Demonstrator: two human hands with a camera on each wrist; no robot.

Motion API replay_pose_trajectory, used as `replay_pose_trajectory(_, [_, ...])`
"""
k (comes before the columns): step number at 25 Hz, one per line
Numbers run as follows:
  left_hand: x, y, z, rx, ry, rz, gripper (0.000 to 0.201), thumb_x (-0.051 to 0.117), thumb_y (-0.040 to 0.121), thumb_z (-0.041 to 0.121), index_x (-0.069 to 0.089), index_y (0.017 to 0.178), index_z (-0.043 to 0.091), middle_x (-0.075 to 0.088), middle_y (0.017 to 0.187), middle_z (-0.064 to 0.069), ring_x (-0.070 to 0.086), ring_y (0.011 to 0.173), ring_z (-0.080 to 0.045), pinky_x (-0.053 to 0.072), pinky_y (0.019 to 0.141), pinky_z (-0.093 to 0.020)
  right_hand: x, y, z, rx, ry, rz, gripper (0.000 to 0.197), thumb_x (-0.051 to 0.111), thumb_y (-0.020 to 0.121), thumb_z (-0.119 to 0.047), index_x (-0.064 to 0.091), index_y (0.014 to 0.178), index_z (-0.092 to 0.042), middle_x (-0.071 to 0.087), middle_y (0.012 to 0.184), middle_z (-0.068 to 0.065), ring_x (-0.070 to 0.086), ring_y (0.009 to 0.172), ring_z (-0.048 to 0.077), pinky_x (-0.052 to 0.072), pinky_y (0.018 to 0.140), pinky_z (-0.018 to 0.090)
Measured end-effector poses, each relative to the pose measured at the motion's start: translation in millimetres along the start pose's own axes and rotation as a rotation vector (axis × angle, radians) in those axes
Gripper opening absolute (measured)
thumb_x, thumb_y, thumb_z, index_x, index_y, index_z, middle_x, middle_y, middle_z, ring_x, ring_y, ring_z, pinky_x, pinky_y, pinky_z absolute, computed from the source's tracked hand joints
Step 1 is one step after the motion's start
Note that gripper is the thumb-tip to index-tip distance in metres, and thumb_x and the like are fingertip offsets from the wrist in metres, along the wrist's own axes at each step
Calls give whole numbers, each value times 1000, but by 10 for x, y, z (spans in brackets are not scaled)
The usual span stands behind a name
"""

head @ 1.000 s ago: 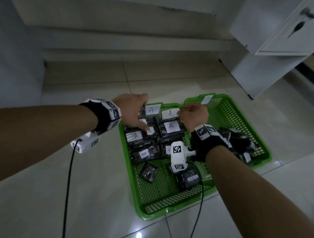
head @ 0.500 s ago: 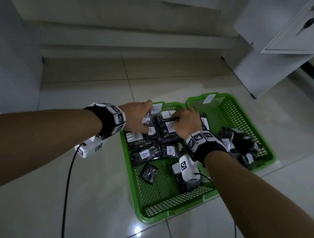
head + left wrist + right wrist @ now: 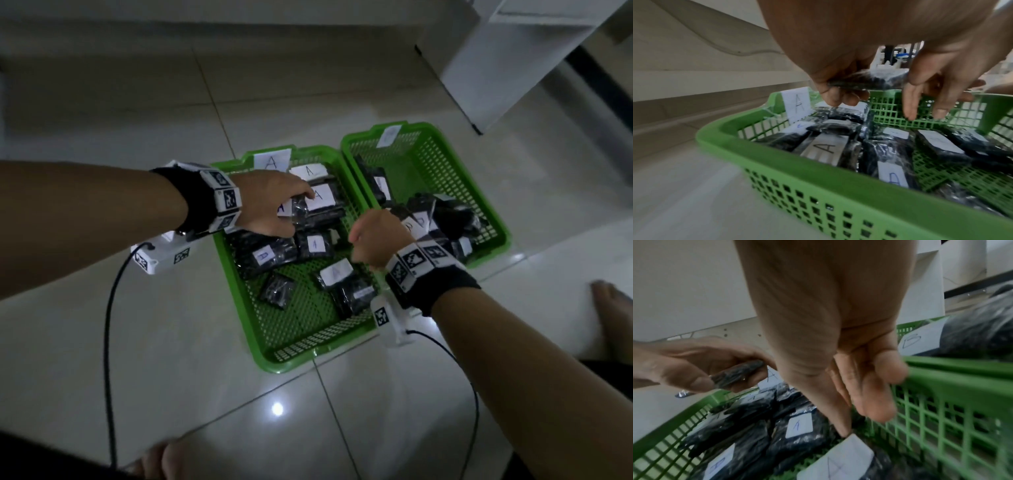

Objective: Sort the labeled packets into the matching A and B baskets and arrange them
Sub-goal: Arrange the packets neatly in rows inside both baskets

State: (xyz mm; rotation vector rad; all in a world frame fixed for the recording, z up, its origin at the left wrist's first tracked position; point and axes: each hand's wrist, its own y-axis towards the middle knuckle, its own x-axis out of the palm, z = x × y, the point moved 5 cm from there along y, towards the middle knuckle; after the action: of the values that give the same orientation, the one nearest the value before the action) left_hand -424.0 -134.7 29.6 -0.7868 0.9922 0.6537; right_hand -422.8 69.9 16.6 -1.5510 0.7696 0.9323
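My left hand (image 3: pixel 270 205) pinches a black packet (image 3: pixel 867 80) between thumb and fingers (image 3: pixel 838 95), just above the far rows of the A basket (image 3: pixel 239 274). My right hand (image 3: pixel 376 238) hovers over the rim shared with the B basket (image 3: pixel 486 205), fingers loosely curled, holding nothing.

The held packet's long axis runs roughly across the basket, left to right; it hangs nearly flat. I cannot tell whether its label faces up.

Risks, as I judge them: the slick wrap could slip from the pinch and knock the stacked A packets (image 3: pixel 318 198) askew, or the packet could land label-down. The loose packets (image 3: pixel 342 284) nearer me remain unarranged.
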Motion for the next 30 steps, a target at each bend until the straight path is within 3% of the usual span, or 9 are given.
replay_pose_trajectory(3, [47,37,137,-2,-10,7,82,73,80,48,29,145,28,53,134,-7,54,109,-25,48,87,-36,186,-61,-134,9,-71,-228,34,86,73,-15,55,62,-8,58,59,4,67,60,20,61,59,34])
replay_pose_trajectory(5, [-31,29,102,-29,-155,85,75,83,74,41,38,132,26,62,113,-6,57,89,-22,48,73,-34,255,-27,-125,31,-119,-235,31,87,75,-18,59,72,-7,63,70,4,63,62,16,59,59,30])
replay_pose_trajectory(7, [-168,-32,-38,-82,-260,175,56,82,77,33,51,123,22,64,109,-4,59,91,-22,49,76,-34,219,24,-96,37,-156,-147,20,82,80,-16,68,93,-8,71,94,6,67,80,20,58,73,32])
replay_pose_trajectory(11, [-339,-141,-373,-256,-344,289,39,69,89,20,59,126,16,63,121,-6,58,101,-20,42,83,-28,226,22,-85,-94,-70,-221,56,88,75,-30,68,125,-16,67,127,-1,65,112,19,54,91,32])
replay_pose_trajectory(15, [-454,-206,-492,-384,-433,354,21,55,96,33,58,109,16,65,107,-10,58,89,-26,47,75,-34,302,35,-112,-97,-49,-246,37,90,71,-25,74,103,-12,72,106,-1,68,95,16,56,73,27])
replay_pose_trajectory(19, [-322,-263,-304,-291,17,55,78,64,62,85,43,106,24,58,90,4,57,77,-17,48,66,-31,319,32,-119,-53,45,-227,28,91,71,-23,75,88,-9,75,86,2,72,79,16,59,70,28])
replay_pose_trajectory(21, [-174,-260,-256,-236,218,-48,83,77,60,72,40,116,23,56,99,4,55,84,-17,50,74,-33,312,35,-135,-12,124,-214,25,90,74,-21,73,88,-7,76,82,4,74,72,15,59,66,26])
replay_pose_trajectory(24, [-114,-217,-224,-140,160,-9,63,84,71,44,42,113,22,56,104,0,51,86,-18,47,73,-33,318,43,-174,37,200,-262,22,86,80,-15,69,93,-8,77,89,7,75,72,15,58,63,25])
replay_pose_trajectory(30, [51,-207,-207,-60,145,-68,63,86,70,37,42,115,29,56,113,6,53,97,-15,53,86,-38,225,-49,-130,68,312,-376,26,82,82,-8,70,105,-5,75,90,11,68,70,15,44,43,18])
